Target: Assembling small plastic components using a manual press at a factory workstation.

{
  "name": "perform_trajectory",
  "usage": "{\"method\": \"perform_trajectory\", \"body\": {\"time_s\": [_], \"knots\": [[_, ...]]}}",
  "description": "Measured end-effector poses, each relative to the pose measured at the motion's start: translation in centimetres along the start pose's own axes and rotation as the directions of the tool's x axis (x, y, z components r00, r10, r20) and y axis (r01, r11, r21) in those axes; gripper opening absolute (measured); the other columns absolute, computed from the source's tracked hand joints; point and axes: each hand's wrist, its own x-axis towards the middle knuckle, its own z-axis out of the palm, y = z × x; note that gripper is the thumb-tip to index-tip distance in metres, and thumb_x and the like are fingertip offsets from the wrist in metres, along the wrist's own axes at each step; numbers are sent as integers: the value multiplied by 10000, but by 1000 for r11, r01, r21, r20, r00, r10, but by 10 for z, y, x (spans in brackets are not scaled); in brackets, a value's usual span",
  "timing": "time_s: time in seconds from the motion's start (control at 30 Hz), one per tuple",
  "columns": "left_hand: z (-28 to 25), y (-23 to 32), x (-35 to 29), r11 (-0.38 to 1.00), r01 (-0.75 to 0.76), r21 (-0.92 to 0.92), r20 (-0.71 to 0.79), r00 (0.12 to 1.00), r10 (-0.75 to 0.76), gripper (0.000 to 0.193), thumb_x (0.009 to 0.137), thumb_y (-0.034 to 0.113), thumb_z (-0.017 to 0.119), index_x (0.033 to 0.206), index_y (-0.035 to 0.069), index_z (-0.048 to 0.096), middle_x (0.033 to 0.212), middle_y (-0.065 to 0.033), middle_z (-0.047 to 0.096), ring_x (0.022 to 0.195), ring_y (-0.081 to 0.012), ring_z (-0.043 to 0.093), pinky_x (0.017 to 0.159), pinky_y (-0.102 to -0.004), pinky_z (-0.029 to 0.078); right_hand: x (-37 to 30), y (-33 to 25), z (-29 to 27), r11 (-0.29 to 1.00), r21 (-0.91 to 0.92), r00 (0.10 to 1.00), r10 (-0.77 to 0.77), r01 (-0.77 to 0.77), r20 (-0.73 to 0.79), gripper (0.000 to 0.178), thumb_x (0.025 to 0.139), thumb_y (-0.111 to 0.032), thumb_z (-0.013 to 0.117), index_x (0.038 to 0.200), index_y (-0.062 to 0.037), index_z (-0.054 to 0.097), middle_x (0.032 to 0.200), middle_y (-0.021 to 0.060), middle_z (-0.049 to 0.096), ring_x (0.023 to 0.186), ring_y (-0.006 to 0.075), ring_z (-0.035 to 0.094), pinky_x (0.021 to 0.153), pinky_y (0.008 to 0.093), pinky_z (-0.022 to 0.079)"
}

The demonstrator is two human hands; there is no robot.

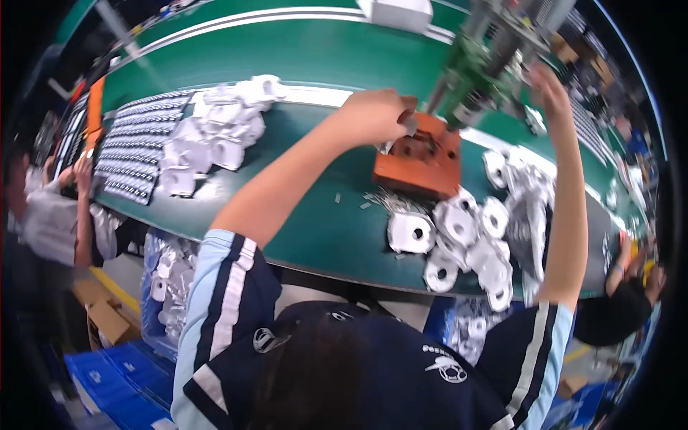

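My left hand (376,118) is at the left rear corner of an orange fixture block (412,172), its fingers curled together. Something small and greyish shows at the fingertips, too blurred to name. Over the block stands a green press head (469,89) on metal columns, apart from the block's top. My right hand (548,89) is raised at the right side of the press; its fingers are blurred, and whether they grip a handle does not show. In front of the block lies a small heap of thin metal pins (401,203). Beside it sits a white plastic part (411,233) with a round hole.
More white plastic parts (473,244) are heaped at the right front, beneath my right forearm. Another white pile (222,125) stands at the left beside rows of small parts (140,147). Bags of parts (172,287) hang below the table edge. Other people work on both sides.
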Motion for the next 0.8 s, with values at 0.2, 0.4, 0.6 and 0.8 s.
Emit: {"method": "perform_trajectory", "body": {"time_s": [0.2, 0.4, 0.6, 0.8], "knots": [[51, -106, 23, 970, 234, 71, -271, 940, -207, 211, 777, 231, 568, 912, 70, 559, 919, -167, 602, 851, -334, 601, 710, -431, 483, -170, -73, 35, 815, -571, 966, 215, -96, 143, 285, 687, 37, 511, 960, -16, 570, 975, 130, 589, 912, 282, 529, 778, 364, 419], [88, -93, 16, 998, 28, 58, -600, 800, 12, 512, 796, 262, 620, 1251, 112, 438, 1170, -189, 528, 1025, -393, 523, 864, -446, 433, -206, -113, 82, 890, -455, 809, 296, -41, 507, 485, 618, 62, 518, 1092, -33, 566, 1195, 171, 544, 1120, 364, 466, 965, 413, 371], [-21, -94, -114, 827, 464, -318, -643, 535, -548, 400, 757, 175, 649, 1105, 10, 539, 1031, -156, 574, 1007, -306, 549, 878, -378, 424, -210, -87, 80, 922, -324, 852, 337, -212, 400, 415, 662, 77, 506, 1051, -36, 596, 1092, 162, 592, 1054, 339, 528, 934, 409, 398], [-37, -231, -333, -78, 992, 100, -562, -8, -827, 787, 638, 710, 608, 1160, 125, 539, 1086, -219, 543, 1035, -391, 520, 855, -532, 411, -209, -72, 66, 890, -91, 884, 455, -447, 108, 284, 782, 78, 476, 1056, 22, 526, 860, 59, 581, 747, 108, 525, 681, 229, 423]]}}
